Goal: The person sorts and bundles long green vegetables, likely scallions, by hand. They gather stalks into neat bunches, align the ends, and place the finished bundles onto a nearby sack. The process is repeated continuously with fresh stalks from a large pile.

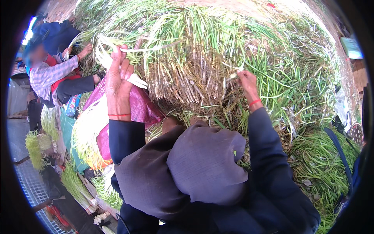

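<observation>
My left hand [120, 73] is raised at the left, its fingers closed around several pale peeled stalks [102, 52] whose white ends stick out at the right of the palm. My right hand [248, 82] is at centre right, thumb and fingertips pinching a small whitish plant scrap [233, 75]. Between and beyond the hands lies a large heap of long green-leaved stalks [181, 79] with brown, dry outer skins and pale lower ends. Left of my knees, a bundle of pale cleaned stalks [89, 128] rests on a magenta plastic sack [143, 106].
Another person [55, 73] sits at the upper left, handling stalks. Tied bundles [77, 187] lie at the lower left near a wire-mesh surface [32, 178]. Loose green leaves [318, 163] pile up at the right. A shoe [356, 133] shows at the right edge.
</observation>
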Tool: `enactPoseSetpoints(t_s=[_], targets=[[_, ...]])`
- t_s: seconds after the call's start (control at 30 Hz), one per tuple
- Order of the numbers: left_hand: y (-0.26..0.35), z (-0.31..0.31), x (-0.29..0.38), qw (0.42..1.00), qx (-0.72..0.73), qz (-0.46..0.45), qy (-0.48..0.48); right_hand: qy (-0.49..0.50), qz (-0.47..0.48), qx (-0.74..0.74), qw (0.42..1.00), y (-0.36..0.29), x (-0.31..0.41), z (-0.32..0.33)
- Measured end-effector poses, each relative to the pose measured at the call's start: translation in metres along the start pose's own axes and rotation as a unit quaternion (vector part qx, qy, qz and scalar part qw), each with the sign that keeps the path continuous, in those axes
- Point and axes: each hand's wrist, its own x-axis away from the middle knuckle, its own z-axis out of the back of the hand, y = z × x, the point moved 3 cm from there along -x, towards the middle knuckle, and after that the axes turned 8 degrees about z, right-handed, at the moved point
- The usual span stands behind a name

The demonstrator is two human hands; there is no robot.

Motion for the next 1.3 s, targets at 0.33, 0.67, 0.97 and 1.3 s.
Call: enactPoseSetpoints(t_s=[0.33,0.67,0.97,1.3], targets=[[-0.042,0.008,0.001,0.996,-0.014,0.087,0.005,-0.072,0.426,0.295,0.853,-0.068,0.042,-0.015],[-0.052,0.003,0.004,0.987,-0.07,0.145,-0.016,-0.399,0.472,0.13,0.775,-0.168,0.079,-0.132],[-0.087,0.027,-0.007,0.989,-0.062,0.138,-0.002,-0.459,0.366,0.012,0.809,-0.139,0.104,-0.135],[-0.116,0.033,-0.016,0.987,-0.039,0.15,0.032,-0.343,0.365,0.014,0.865,-0.127,0.117,-0.114]])
